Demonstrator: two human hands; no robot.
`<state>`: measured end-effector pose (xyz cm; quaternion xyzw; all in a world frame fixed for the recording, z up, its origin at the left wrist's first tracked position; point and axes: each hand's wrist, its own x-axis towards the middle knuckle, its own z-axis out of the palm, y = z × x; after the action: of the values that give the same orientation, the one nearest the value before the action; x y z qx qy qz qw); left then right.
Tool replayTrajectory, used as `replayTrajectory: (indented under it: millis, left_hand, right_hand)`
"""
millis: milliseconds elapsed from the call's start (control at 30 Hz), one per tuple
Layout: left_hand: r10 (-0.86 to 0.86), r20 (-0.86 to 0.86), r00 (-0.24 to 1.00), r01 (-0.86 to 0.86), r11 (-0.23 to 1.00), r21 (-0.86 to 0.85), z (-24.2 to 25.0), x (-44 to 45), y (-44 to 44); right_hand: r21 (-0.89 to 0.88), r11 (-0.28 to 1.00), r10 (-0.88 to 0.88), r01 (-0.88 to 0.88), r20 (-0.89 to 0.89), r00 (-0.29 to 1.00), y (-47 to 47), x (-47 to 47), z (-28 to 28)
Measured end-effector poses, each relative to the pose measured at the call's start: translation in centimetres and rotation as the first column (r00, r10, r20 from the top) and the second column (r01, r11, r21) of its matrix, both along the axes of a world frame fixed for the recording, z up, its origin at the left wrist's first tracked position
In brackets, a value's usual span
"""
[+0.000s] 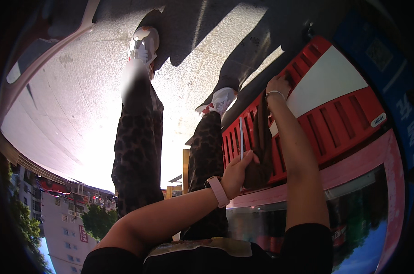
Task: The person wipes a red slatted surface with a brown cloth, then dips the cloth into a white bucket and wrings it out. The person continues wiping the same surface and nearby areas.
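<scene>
My left hand (237, 173), with a pink watch strap (219, 191) at its wrist, grips a slim, pale-edged flat device (241, 135). It is seen edge-on and looks like a phone. My right hand (279, 85), wearing a thin bracelet (275, 92), reaches to the slotted red panel (325, 128) of a Haier-marked appliance. Its fingertips are dim against the panel, so whether they hold anything is unclear. A dark brown fabric bag (258, 171) hangs beside the device. Its long straps run up behind my right wrist, and their upper end is hidden.
Pale paving (100, 68) lies under my white sneakers (224, 99), crossed by hard shadows. A pink-framed glass pane (361, 191) with reflections adjoins the red panel. At the right rim stands a blue board (399, 85) bearing writing. A pale curved frame (56, 44) is at upper left.
</scene>
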<state>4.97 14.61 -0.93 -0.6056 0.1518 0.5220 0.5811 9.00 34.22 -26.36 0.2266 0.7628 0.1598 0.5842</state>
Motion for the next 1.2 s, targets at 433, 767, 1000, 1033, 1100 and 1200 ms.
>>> replayTrajectory:
  millis: [433,767,1000,1033,1100,1200]
  left_hand:
    - [-0.080,-0.019,0.997,0.080,0.997,0.021,0.4,0.0,0.0]
    - [-0.033,-0.050,0.998,0.034,0.999,0.026,0.0,1.1,0.1]
    - [-0.026,-0.052,0.998,0.026,1.000,0.009,-0.3,0.5,0.0]
    - [0.001,-0.037,0.999,0.000,1.000,0.026,-0.3,0.5,-0.1]
    - [0.017,-0.027,0.999,-0.016,0.998,0.053,-0.4,0.3,-0.2]
    - [-0.005,-0.025,1.000,0.005,1.000,0.005,-0.2,-0.1,0.1]
  right_hand:
    - [-0.163,0.980,0.122,-0.114,0.037,0.992,-5.5,0.4,3.7]
    - [-0.033,0.953,0.290,-0.300,-0.177,0.941,-0.8,-0.6,1.9]
    - [0.007,0.993,0.121,-0.121,0.026,0.992,1.1,0.8,-1.8]
    - [-0.018,0.999,0.051,-0.050,0.066,0.997,0.6,0.9,-1.9]
    - [-0.077,0.990,0.128,-0.116,0.175,0.976,0.0,0.8,-1.3]
    - [-0.037,0.986,0.165,-0.162,0.141,0.976,0.4,-0.7,0.1]
